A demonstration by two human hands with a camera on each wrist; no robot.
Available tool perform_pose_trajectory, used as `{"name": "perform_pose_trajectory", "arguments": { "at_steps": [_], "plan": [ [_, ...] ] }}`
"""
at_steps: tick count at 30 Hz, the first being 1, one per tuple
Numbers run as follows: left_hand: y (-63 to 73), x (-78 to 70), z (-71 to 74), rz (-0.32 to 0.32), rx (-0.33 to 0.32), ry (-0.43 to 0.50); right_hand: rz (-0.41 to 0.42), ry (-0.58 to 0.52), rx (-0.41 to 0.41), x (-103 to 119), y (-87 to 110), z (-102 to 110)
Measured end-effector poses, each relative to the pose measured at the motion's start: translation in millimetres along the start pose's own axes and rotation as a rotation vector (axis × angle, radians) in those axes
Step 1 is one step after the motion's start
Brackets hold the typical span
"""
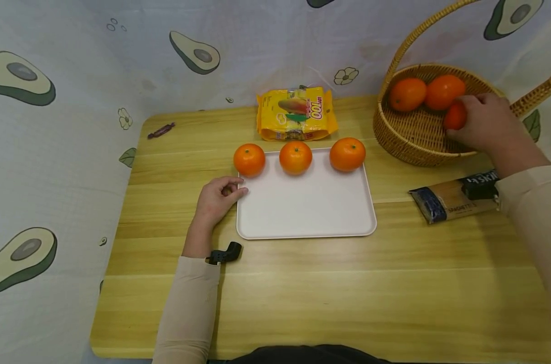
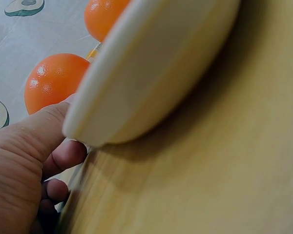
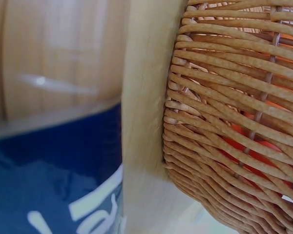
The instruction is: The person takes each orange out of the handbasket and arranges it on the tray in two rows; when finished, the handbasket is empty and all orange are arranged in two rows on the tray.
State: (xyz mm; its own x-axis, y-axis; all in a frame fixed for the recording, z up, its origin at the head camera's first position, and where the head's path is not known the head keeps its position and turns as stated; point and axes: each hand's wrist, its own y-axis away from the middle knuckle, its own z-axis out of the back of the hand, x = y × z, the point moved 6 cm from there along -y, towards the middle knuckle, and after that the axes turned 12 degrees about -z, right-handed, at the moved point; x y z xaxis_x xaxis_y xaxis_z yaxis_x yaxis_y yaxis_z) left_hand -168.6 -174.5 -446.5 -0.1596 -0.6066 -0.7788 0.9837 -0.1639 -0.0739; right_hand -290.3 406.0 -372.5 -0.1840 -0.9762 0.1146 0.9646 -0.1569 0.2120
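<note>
My left hand [image 1: 215,202] grips the left edge of a white tray [image 1: 303,212], thumb at the rim and other fingers curled beside it. In the left wrist view, the tray [image 2: 136,83] appears from its underside, tilted in that picture. Three oranges line the tray's far edge: a left one [image 1: 249,160], a middle one [image 1: 295,157] and a right one [image 1: 347,154]. Inside the wicker basket [image 1: 407,149], my right hand [image 1: 489,121] holds a round red-orange fruit [image 1: 455,115], partly covered by the fingers. Two oranges [image 1: 407,94] sit behind it.
A yellow snack packet [image 1: 296,114] lies behind the tray. In front of the basket is a spaghetti pack [image 1: 453,199], partly under the right forearm. A small wrapped candy [image 1: 161,130] rests at the far left corner. The basket's tall handle [image 1: 409,43] arches upward.
</note>
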Motion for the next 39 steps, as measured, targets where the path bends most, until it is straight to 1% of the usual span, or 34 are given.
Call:
{"name": "perform_pose_trajectory", "arguments": {
  "at_steps": [10, 16, 20, 23, 28, 32, 35, 39],
  "plan": [
    [2.1, 0.5, -1.9, 0.006, -0.003, 0.010, -0.010, -0.014, -0.002, -1.2, 4.4, -0.3],
    [2.6, 0.3, -2.1, 0.000, -0.005, 0.010, 0.010, -0.020, -0.042, 3.2, 11.7, 5.8],
    [3.2, 0.0, -1.0, -0.002, -0.007, 0.006, -0.014, -0.033, -0.077, 7.8, 17.2, 11.9],
    [3.0, -0.9, 0.2, -0.011, -0.010, 0.007, -0.031, -0.043, -0.109, 13.0, 21.6, 18.4],
    [2.5, -1.8, 1.4, -0.014, -0.012, 0.011, -0.019, -0.061, -0.156, 25.6, 31.2, 29.6],
    [2.4, -0.8, 1.0, -0.009, -0.010, 0.005, -0.010, -0.068, -0.170, 36.6, 40.5, 37.6],
    [1.9, -0.1, 0.5, -0.020, -0.011, -0.003, -0.007, -0.064, -0.167, 45.1, 49.0, 44.0],
    [0.8, -0.6, 0.3, -0.040, -0.018, -0.003, 0.004, -0.082, -0.175, 56.9, 65.7, 50.4]
  ]
}}
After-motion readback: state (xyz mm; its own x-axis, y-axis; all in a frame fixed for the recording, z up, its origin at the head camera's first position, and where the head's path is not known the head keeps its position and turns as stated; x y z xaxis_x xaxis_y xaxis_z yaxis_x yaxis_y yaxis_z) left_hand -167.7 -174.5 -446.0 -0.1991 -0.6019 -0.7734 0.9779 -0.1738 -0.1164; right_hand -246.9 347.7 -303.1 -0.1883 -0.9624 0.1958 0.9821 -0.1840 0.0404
